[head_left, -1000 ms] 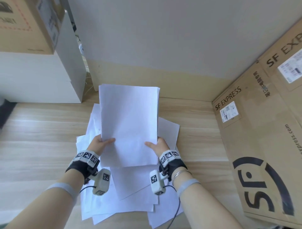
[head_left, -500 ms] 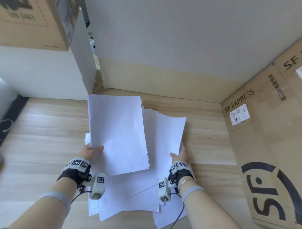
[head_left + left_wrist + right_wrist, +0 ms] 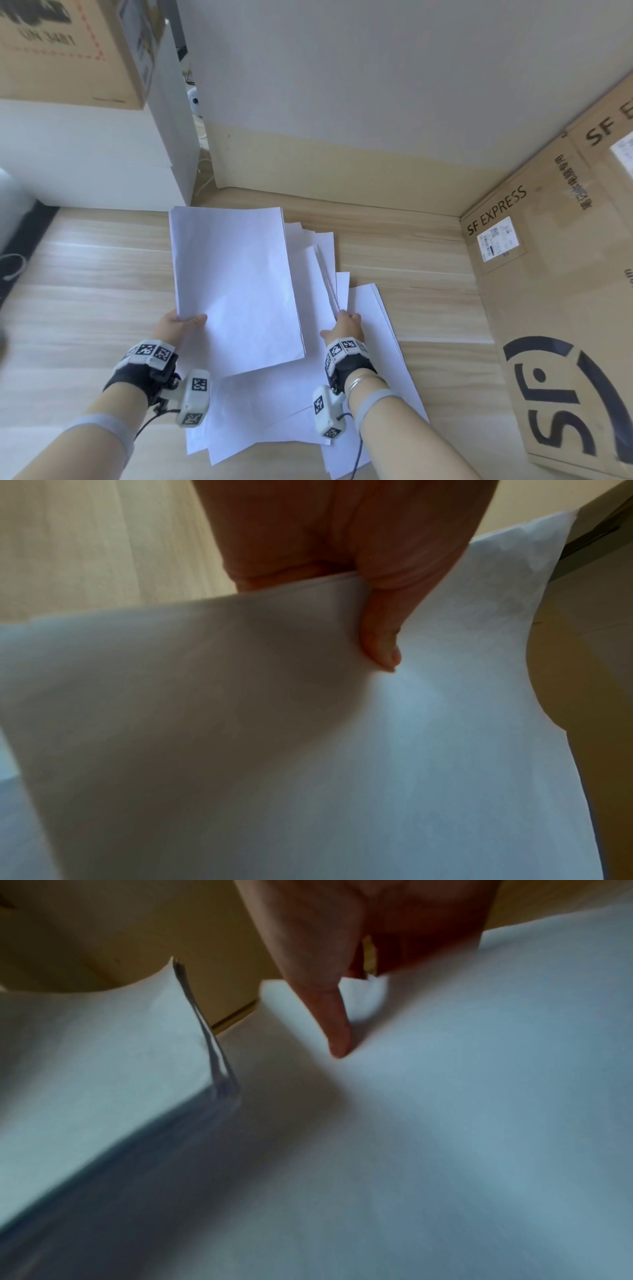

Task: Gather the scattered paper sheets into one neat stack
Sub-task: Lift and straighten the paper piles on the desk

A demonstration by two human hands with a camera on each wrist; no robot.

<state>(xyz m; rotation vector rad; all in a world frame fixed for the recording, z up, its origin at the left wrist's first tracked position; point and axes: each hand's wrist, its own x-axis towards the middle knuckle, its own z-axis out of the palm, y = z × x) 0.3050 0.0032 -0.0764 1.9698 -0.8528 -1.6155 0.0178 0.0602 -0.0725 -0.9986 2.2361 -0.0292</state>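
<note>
Fingers: left hand [image 3: 178, 327] pinching gathered stack [image 3: 236, 291] by near-left corner, lifted over floor [image 3: 85, 274] centre; right hand [image 3: 344, 329] gripping loose sheets [image 3: 376, 342] edge, underside fingers hidden. Risk: one-corner hold, stack sagging, fanning out.

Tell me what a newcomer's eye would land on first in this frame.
First, the squared bundle of white paper sheets at centre, which the left hand grips by its near-left corner. To its right, loose white sheets lie fanned across the pale wooden floor, where the right hand is lifting some. The big brown SF Express cardboard box fills the right side.
</note>
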